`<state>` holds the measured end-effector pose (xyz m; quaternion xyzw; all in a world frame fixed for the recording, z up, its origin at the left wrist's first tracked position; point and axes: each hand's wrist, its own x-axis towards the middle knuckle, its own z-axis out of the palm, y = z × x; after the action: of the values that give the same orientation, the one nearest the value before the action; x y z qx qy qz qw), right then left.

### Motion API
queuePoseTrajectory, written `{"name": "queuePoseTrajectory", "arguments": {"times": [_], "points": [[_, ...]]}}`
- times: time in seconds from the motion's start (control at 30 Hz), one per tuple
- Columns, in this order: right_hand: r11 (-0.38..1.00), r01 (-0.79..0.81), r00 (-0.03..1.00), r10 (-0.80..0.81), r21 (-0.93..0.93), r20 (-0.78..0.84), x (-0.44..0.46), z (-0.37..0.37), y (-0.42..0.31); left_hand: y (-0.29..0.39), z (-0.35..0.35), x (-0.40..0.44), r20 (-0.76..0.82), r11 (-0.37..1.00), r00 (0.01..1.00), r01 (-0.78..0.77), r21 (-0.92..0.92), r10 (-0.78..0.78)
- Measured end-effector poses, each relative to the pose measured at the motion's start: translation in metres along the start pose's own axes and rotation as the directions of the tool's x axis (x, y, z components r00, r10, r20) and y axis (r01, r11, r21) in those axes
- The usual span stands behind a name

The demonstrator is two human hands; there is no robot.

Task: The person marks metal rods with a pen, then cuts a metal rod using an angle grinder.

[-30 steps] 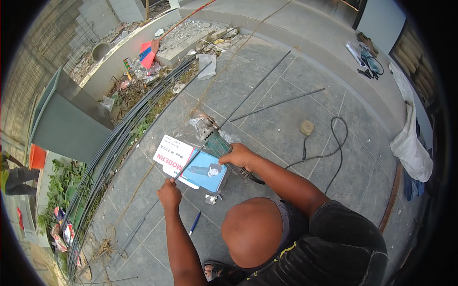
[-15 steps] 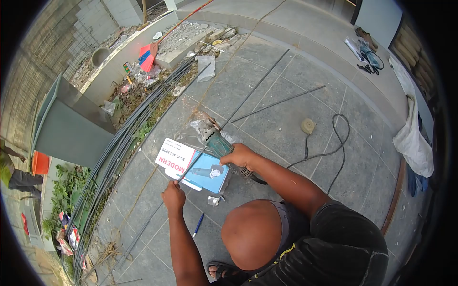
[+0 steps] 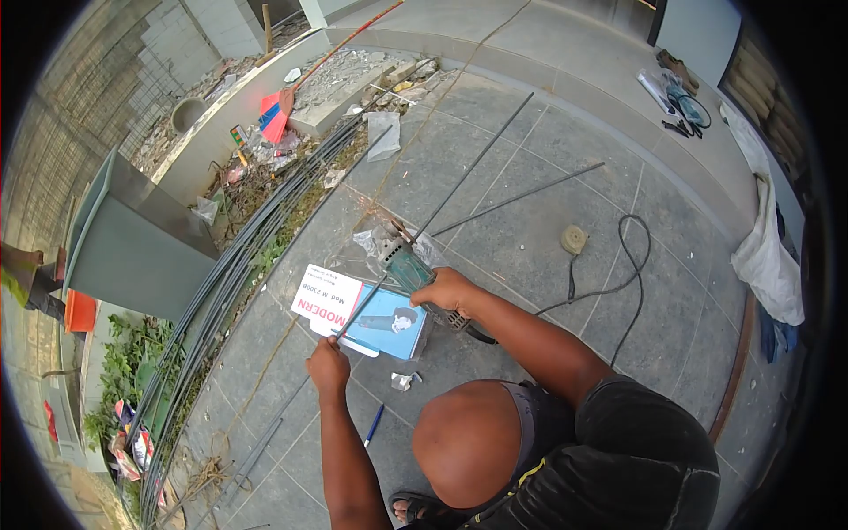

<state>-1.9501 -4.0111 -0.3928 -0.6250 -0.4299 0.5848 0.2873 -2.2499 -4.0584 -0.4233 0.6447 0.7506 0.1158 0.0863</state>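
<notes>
My right hand point(image 3: 444, 291) is closed round the body of a green angle grinder point(image 3: 408, 268). The grinder's disc point(image 3: 402, 232) meets a long, thin steel rod point(image 3: 477, 163), and orange sparks fly off beyond it. Lower down, my left hand point(image 3: 329, 365) grips the same rod, which runs diagonally across the floor. Under the rod and beside the grinder lies a blue and white MODERN box point(image 3: 384, 325). Clear plastic film point(image 3: 364, 243) is bunched by the grinder's head. The exact contact of disc and rod is partly hidden.
A second rod point(image 3: 530, 194) lies on the grey tiles. The power cord point(image 3: 632, 281) loops at right near a round beige object point(image 3: 574, 238). A bundle of rods point(image 3: 225, 287) stretches along the left. A blue pen point(image 3: 374, 424) lies near my foot. Another person point(image 3: 34, 283) stands far left.
My view has shifted slightly. The person at far left has changed posture. Both hands keep their grips, and sparks still come from the disc.
</notes>
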Motion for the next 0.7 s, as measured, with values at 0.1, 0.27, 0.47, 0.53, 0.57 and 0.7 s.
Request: {"name": "queuePoseTrajectory", "arguments": {"times": [0.1, 0.27, 0.47, 0.53, 0.57, 0.7], "points": [[1.0, 0.0, 0.999, -0.001, -0.028, -0.033, 0.003, 0.0, 0.001, 0.006, -0.003, 0.0, 0.019, 1.0, 1.0, 0.01, -0.006, -0.01], [1.0, 0.005, 1.0, -0.006, -0.019, -0.028, 0.002, -0.001, 0.003, 0.008, -0.004, 0.001, 0.024, 1.0, 1.0, 0.014, 0.006, -0.014], [1.0, 0.006, 1.0, -0.006, 0.021, -0.024, -0.012, -0.001, -0.012, 0.005, -0.004, 0.001, 0.046, 0.999, 0.998, 0.04, 0.021, -0.041], [1.0, 0.011, 1.0, -0.011, 0.01, 0.0, -0.008, -0.003, -0.005, 0.007, -0.003, 0.001, 0.034, 1.0, 0.999, 0.021, -0.015, -0.021], [1.0, 0.015, 1.0, -0.015, 0.017, 0.027, -0.01, 0.001, -0.011, 0.004, -0.002, 0.0, 0.036, 1.0, 0.999, 0.013, 0.022, -0.014], [0.998, 0.013, 1.0, -0.014, 0.054, 0.019, -0.015, 0.0, -0.014, 0.009, -0.006, 0.001, 0.055, 0.999, 0.998, 0.037, 0.001, -0.037]]}}
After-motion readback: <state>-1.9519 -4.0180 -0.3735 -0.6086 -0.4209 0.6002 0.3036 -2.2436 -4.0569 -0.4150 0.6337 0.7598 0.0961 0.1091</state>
